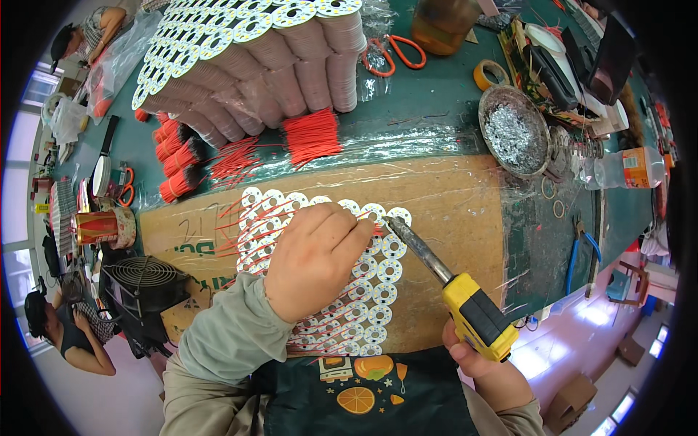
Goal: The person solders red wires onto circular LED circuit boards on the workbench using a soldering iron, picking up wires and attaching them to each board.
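My right hand (488, 369) grips a yellow and black soldering iron (476, 316). Its metal tip points up and left, reaching a round white LED board (398, 217) at the top right of a grid of similar boards (380, 293). Close to that tip, the fingers of my left hand (320, 254) are pinched on a thin red wire (378, 230), mostly hidden by the fingertips. My left hand and sleeve cover the middle of the grid. Short red wires lie across many boards, which rest on a brown cardboard sheet (451, 189).
Tall stacks of LED boards (305, 65) stand at the back, with red wire bundles (311, 138) before them. A metal bowl of silvery bits (512, 131), blue-handled pliers (582, 251) and orange-handled scissors (392, 54) lie around. At left are a black fan (145, 282) and other people.
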A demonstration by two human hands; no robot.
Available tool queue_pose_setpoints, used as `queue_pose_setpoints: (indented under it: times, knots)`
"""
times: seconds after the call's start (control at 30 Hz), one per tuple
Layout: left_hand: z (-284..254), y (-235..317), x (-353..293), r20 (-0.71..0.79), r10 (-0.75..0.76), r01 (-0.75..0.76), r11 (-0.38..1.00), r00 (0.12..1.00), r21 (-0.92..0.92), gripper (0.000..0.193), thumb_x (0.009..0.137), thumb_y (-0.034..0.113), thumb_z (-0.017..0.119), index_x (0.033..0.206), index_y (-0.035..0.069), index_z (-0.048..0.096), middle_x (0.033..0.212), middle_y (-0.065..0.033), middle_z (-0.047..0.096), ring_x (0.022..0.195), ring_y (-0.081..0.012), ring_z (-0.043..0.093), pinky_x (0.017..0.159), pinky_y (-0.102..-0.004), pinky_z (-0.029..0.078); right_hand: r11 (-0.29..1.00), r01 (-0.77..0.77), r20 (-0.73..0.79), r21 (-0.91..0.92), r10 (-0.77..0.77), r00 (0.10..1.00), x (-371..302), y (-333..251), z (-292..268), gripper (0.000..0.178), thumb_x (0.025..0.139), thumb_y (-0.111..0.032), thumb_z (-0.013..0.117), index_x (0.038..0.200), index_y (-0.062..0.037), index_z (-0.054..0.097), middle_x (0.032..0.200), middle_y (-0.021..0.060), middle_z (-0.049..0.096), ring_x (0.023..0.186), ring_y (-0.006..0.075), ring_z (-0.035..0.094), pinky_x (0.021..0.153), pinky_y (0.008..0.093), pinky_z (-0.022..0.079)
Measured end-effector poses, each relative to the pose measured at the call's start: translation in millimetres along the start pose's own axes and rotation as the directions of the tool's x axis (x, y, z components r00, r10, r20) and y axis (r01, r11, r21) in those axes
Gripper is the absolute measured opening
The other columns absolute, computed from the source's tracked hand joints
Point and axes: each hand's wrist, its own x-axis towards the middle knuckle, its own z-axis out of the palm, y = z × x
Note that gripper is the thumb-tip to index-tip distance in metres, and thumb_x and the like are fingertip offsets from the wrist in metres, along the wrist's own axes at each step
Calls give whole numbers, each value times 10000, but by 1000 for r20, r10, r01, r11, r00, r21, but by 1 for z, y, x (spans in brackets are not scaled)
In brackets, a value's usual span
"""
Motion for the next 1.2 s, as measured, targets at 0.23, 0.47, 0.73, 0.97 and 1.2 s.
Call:
queue_pose_setpoints:
  times: [0.23, 0.47, 0.73, 0.97, 1.2]
  knots:
    - [2, -1, 1, 16, 14, -13, 1000, 1000, -17, 326, 705, -8, 726, 1029, 17, 702, 924, -91, 644, 889, -280, 641, 795, -392, 521, 999, 47, -39, 16, -47, 998, -1, 8, 3, 306, 848, -257, 790, 984, -25, 644, 819, 79, 627, 672, 247, 629, 626, 348, 505]
    - [2, 1, 1, 17, 11, -11, 1000, 1000, 24, 334, 712, -10, 715, 1045, 13, 708, 923, -89, 653, 913, -281, 644, 821, -395, 525, 994, 76, -7, -75, -77, 997, -1, 12, 0, 331, 848, -244, 797, 1034, -29, 628, 832, 75, 636, 683, 252, 636, 627, 351, 508]
    - [3, 2, 2, 23, 7, -8, 999, 1000, 37, 338, 709, -2, 708, 1047, -4, 706, 918, -101, 651, 911, -289, 642, 847, -405, 537, 998, 68, -33, -15, -68, 997, 0, 10, 2, 349, 858, -269, 793, 1047, -22, 635, 835, 80, 642, 684, 249, 644, 622, 350, 511]
    - [1, 2, 3, 55, 5, -6, 1000, 998, 19, 343, 704, -8, 703, 1046, -27, 694, 919, -117, 645, 892, -296, 635, 842, -405, 540, 994, 85, 9, -63, -85, 996, -1, 19, -2, 353, 841, -246, 809, 1040, -15, 632, 835, 80, 640, 661, 238, 646, 603, 339, 506]
    - [3, 3, 2, 45, 7, -9, 999, 999, 35, 349, 705, -12, 703, 1054, -24, 693, 923, -116, 641, 899, -295, 634, 853, -412, 537, 990, 29, -44, 136, -23, 999, -1, 6, 3, 328, 842, -235, 806, 1021, -23, 631, 793, 66, 626, 643, 212, 623, 589, 321, 485]
